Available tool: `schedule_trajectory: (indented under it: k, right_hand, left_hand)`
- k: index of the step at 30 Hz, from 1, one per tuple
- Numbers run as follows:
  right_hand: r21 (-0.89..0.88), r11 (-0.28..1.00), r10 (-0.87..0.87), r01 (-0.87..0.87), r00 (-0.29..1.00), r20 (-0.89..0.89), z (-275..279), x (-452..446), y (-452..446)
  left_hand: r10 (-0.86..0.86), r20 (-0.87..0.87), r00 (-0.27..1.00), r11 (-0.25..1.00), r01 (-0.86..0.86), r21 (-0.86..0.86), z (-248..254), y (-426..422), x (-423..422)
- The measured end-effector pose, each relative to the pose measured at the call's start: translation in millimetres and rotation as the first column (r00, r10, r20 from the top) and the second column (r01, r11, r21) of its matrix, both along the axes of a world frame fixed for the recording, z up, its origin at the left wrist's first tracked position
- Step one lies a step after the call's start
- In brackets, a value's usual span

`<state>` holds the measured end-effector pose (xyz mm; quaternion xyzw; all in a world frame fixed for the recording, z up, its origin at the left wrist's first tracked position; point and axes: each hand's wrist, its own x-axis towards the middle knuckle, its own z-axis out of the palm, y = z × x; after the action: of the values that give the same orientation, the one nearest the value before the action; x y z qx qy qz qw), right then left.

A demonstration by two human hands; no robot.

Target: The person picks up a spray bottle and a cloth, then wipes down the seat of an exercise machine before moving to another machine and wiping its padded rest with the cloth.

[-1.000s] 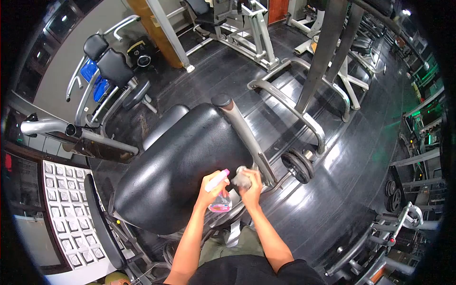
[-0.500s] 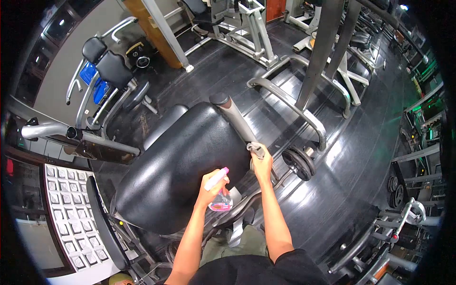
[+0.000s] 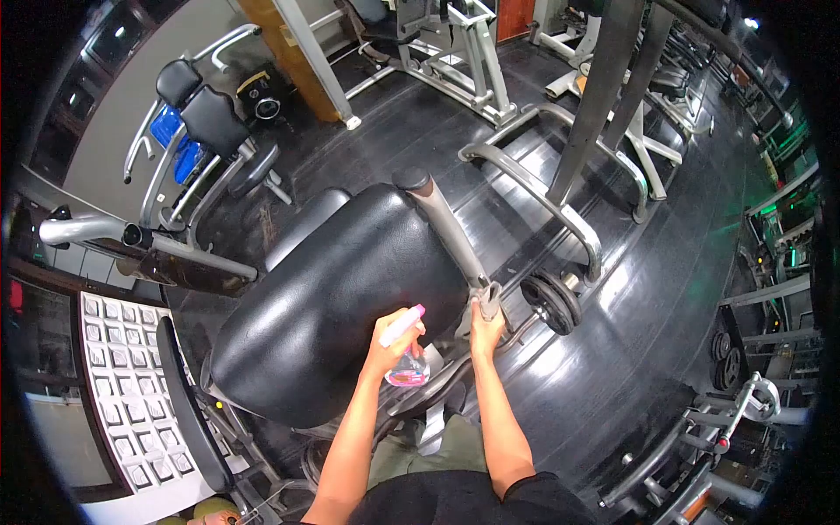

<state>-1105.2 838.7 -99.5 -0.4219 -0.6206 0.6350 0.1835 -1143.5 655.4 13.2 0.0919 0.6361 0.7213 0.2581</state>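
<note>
My left hand (image 3: 391, 347) is closed around a spray bottle (image 3: 409, 372) with a white and pink trigger head and pink liquid inside. It is held over the near edge of a large black padded bench (image 3: 328, 289). My right hand (image 3: 486, 334) has its fingers wrapped around a greyish cloth (image 3: 490, 303). That cloth lies against the lower part of a silver metal tube (image 3: 451, 229) with a dark end cap, which runs along the pad's right side. My fingers partly hide the contact between cloth and metal.
Weight plates (image 3: 551, 302) sit on a bar right of my right hand. A silver machine frame (image 3: 560, 214) stands beyond them on the black floor. At the upper left is a black-padded seat machine (image 3: 214, 122). A person's hand (image 3: 214, 518) shows at the bottom left.
My right hand and the cloth have slid down the metal tube, nearer to me. The left hand still grips the spray bottle in nearly the same place.
</note>
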Motion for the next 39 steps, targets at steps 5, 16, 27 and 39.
schedule_trajectory:
  k: [5, 16, 27, 39]
  right_hand:
    - [0.286, 0.958, 0.005, 0.04, 0.988, -0.154, 37, -7, -16]
    - [0.317, 0.944, 0.165, -0.092, 0.963, -0.213, 46, 5, -10]
    - [0.066, 0.977, 0.21, -0.201, 0.961, -0.182, 42, 59, -21]
    - [0.088, 0.992, 0.107, -0.087, 0.959, -0.261, 48, 33, -13]
  left_hand:
    - [0.009, 0.002, 1.0, 1.0, -0.009, 0.001, -1, 1, 0]
    - [0.023, -0.013, 1.0, 1.0, -0.023, -0.004, -3, 4, -1]
    - [0.157, -0.201, 0.967, 0.942, -0.208, -0.262, 6, 19, 32]
    - [0.304, -0.087, 0.949, 0.905, -0.316, -0.285, -6, 1, 58]
